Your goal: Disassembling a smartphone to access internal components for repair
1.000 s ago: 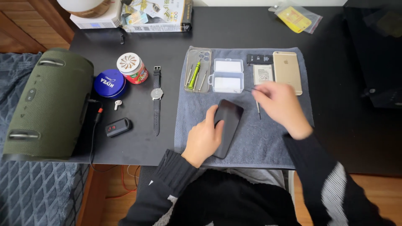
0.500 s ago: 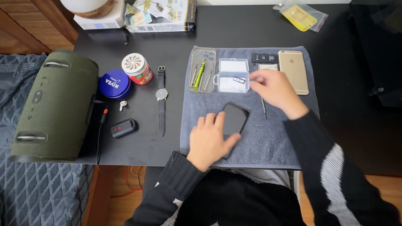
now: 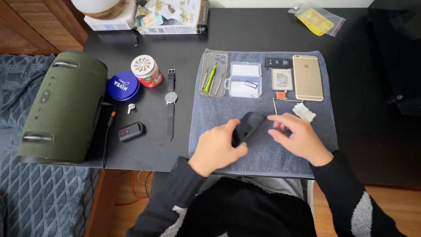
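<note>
We see a dark surface (image 3: 245, 35) that runs nearly the full width of the view, its near edge ending just above our lap and its left edge meeting a bed with a quilted grey cover (image 3: 39, 197). One big olive speaker (image 3: 63, 107) lies along that left edge, hanging a little over the near corner. One grey towel (image 3: 210, 118) covers the middle right, its near edge reaching the surface's near edge; bare dark surface lies open to the right of it and in a strip between it and the watch. One cardboard box (image 3: 175, 17) sits at the far edge. On the towel we count two phones: a gold phone (image 3: 308, 77) face down at the far right, and a black phone (image 3: 246, 127) tilted up near the middle. Our left hand (image 3: 217, 147) grips its lower end, fingers curled around it; our right hand (image 3: 298, 134) is at its upper end, fingers loosely bent, and we cannot tell whether they pinch anything. Further back lie one clear phone case (image 3: 213, 73) holding a few small tools, one clear plastic box (image 3: 244, 80) and one flat battery (image 3: 282, 79). Left of the towel we count one wristwatch (image 3: 171, 103), one blue tin (image 3: 123, 86), one red jar (image 3: 147, 70), one key fob (image 3: 130, 131) and one white earbud (image 3: 130, 107).
</note>
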